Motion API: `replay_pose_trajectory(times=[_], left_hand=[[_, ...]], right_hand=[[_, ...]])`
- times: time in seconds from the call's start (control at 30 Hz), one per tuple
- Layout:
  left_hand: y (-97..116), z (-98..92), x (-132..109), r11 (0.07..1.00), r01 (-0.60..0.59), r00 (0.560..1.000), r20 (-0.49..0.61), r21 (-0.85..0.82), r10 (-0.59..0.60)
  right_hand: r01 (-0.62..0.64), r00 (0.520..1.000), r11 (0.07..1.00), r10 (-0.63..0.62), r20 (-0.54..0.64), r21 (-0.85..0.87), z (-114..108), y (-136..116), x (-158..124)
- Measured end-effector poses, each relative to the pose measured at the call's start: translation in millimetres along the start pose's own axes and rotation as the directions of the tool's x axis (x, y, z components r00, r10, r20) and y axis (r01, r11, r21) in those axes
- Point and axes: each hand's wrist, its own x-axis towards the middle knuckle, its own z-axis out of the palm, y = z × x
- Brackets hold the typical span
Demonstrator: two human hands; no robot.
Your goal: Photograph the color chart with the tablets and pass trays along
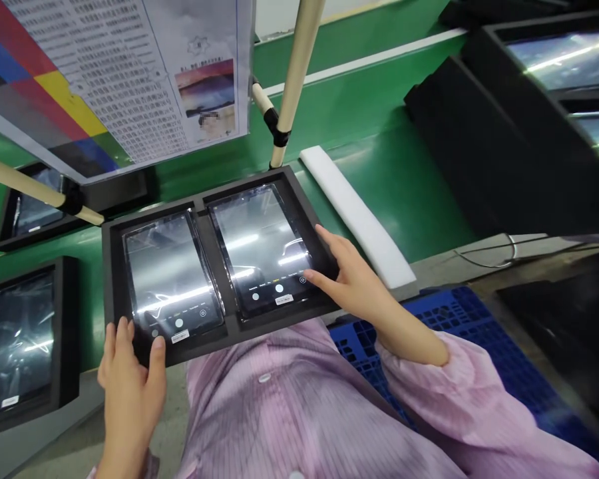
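Note:
A black foam tray (pixel 212 266) lies before me at the front edge of the green bench, tilted in my view. Two tablets sit in its two compartments, a left tablet (pixel 167 263) and a right tablet (pixel 257 243). Both wear clear wrap, and camera controls glow along the near end of their lit screens. My left hand (pixel 130 382) grips the tray's near left corner, thumb on the front rim. On the right side, my right hand (pixel 354 276) holds the tray's edge, its thumb reaching over the near corner of the right tablet.
A printed chart board (pixel 130 80) on beige poles (pixel 299 66) rises behind the tray. A white foam strip (pixel 357 216) lies to the right. More black trays stand left (pixel 67 332) and stacked at right (pixel 509 153). A blue plastic pallet (pixel 444 319) is below.

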Motion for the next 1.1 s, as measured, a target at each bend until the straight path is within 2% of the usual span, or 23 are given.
replay_pose_trajectory(times=[0.07,0.17,0.23,0.3,0.37,0.47,0.6,0.63,0.7,0.8,0.87,0.93,1.0,1.03,1.1], left_hand=[[9,-5.3,-1,0.947,0.147,0.986,-0.037,-0.286,-0.165],[24,-19.0,3,0.655,0.287,0.91,-0.015,-0.699,-0.415],[31,-25.3,10,0.5,0.301,0.89,0.05,-0.812,-0.454],[35,-26.3,20,0.406,0.343,0.891,0.157,-0.847,-0.425],[35,-24.3,30,0.342,0.385,0.89,0.246,-0.857,-0.384],[34,-25.4,36,0.287,0.386,0.895,0.28,-0.877,-0.348],[31,-40.9,31,0.19,0.305,0.936,0.256,-0.933,-0.243],[31,-44.9,29,0.159,0.28,0.947,0.246,-0.947,-0.206],[34,-49.2,27,0.105,0.216,0.971,0.202,-0.971,-0.129],[42,-42.2,30,0.049,0.112,0.993,0.111,-0.992,-0.031],[47,-29.4,34,0.043,0.025,1.0,0.024,-0.999,-0.014],[49,-14.2,37,0.092,-0.11,0.992,-0.116,-0.99,-0.058],[48,-1.3,39,0.259,-0.255,0.961,-0.275,-0.932,-0.043],[47,3.1,39,0.382,-0.315,0.941,-0.338,-0.869,0.008],[45,7.6,38,0.618,-0.396,0.908,-0.391,-0.68,0.151]], right_hand=[[0.005,1.0,1.0,-0.006,-0.023,-0.023,1,1,0],[0.055,0.99,0.993,-0.068,-0.12,-0.106,0,-2,3],[0.101,0.959,0.978,-0.145,-0.243,-0.182,-2,-10,9],[0.17,0.921,0.961,-0.234,-0.311,-0.217,-2,-23,16],[0.277,0.903,0.937,-0.329,-0.275,-0.211,3,-40,23],[0.428,0.889,0.889,-0.446,-0.104,-0.16,18,-70,30],[0.497,0.862,0.866,-0.5,0.086,0.054,42,-105,29],[0.494,0.858,0.857,-0.508,0.08,0.147,48,-113,27],[0.467,0.865,0.801,-0.502,-0.005,0.374,57,-125,26],[0.399,0.906,0.62,-0.381,-0.186,0.676,68,-140,29],[0.323,0.94,0.502,-0.266,-0.212,0.802,73,-149,35],[0.219,0.97,0.425,-0.196,-0.147,0.878,75,-156,43],[0.128,0.98,0.397,-0.193,-0.054,0.909,75,-161,49],[0.102,0.98,0.401,-0.2,-0.022,0.91,75,-162,51],[0.082,0.979,0.423,-0.203,0.006,0.902,76,-163,54]])
